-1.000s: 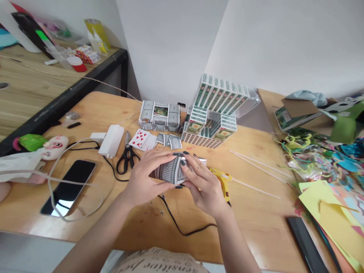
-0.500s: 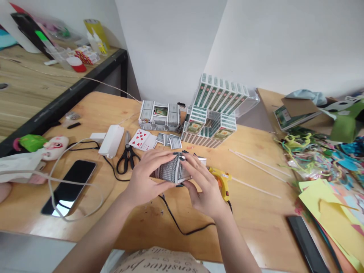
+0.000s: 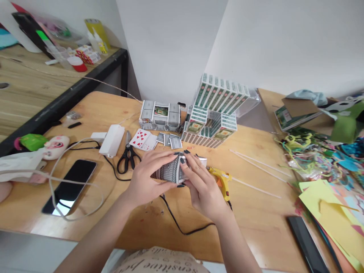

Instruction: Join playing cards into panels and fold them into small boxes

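Note:
Between my hands is a block covered in grey-patterned playing cards [image 3: 170, 171]. My left hand [image 3: 146, 172] wraps its left side, fingers along the top edge and thumb beneath. Around the right side, my right hand [image 3: 203, 184] presses its fingers on the top and front; its palm side is hidden. Just right of the block lies a yellow hot glue gun [image 3: 223, 180] with a clear glue stick in its back. Loose playing cards [image 3: 142, 139], one showing red hearts, lie beyond my hands, beside black-handled scissors [image 3: 128, 157].
Behind stand a card-covered box [image 3: 159, 115] and a structure of stacked green card boxes [image 3: 218, 94]. A phone [image 3: 69, 185], cables and a white power strip [image 3: 112, 140] lie left. Glue sticks [image 3: 258, 165], yellow paper [image 3: 327, 204] and a black case [image 3: 307, 242] are on the right.
My right fingers have shifted slightly along the block's top and front. My left hand keeps nearly the same hold, and the things on the table stay put.

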`<state>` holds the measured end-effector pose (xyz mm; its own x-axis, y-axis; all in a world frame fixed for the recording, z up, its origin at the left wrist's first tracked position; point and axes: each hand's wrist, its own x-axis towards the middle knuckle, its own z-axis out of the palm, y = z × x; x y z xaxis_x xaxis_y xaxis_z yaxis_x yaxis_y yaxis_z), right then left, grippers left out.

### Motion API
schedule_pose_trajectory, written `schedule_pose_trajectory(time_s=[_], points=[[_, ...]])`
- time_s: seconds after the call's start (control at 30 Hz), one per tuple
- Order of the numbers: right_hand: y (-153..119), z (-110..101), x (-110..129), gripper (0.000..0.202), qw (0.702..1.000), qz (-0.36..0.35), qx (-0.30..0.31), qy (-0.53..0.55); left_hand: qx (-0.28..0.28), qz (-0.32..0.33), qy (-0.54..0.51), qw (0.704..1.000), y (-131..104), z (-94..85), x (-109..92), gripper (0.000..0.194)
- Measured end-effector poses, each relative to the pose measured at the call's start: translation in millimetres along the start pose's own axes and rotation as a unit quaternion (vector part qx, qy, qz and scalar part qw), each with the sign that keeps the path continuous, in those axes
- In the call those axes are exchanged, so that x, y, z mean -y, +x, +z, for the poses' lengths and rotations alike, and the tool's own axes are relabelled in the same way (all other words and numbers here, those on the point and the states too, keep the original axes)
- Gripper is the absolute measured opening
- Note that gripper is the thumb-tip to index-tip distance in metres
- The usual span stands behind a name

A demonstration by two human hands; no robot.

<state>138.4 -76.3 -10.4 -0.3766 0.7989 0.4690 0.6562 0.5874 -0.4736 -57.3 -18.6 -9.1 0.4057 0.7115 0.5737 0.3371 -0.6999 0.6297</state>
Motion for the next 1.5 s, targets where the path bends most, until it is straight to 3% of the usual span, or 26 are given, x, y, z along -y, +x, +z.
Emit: schedule_pose_trajectory(time_s=[0.3, 0.47, 0.63, 0.8, 1.23, 1.5], points=[[-5, 1, 6, 0.063, 1.0, 0.016, -0.005, -0.023, 0.012, 0.007, -0.005, 1.0, 2, 1.1, -3, 0.056], [-5, 1, 8, 0.054, 0.997, 0.045, -0.045, 0.04, 0.024, 0.006, -0.006, 1.0, 0, -0.1, -2, 0.059], [-1, -9, 9, 0.065, 0.992, 0.105, -0.034, 0.067, 0.053, -0.012, 0.009, 0.999, 0, -4.0, -5, 0.057], [3, -13, 9, 0.058, 0.995, 0.082, -0.019, 0.059, 0.092, -0.023, 0.01, 0.995, 0, -8.6, -7, 0.06], [2, -11, 10, 0.055, 0.994, 0.075, -0.044, 0.062, 0.049, -0.029, -0.016, 0.998, -1, -6.5, -9, 0.053], [1, -11, 5, 0.035, 1.0, 0.012, -0.023, 0.013, 0.057, -0.054, -0.037, 0.996, -1, -7.1, -8, 0.052]])
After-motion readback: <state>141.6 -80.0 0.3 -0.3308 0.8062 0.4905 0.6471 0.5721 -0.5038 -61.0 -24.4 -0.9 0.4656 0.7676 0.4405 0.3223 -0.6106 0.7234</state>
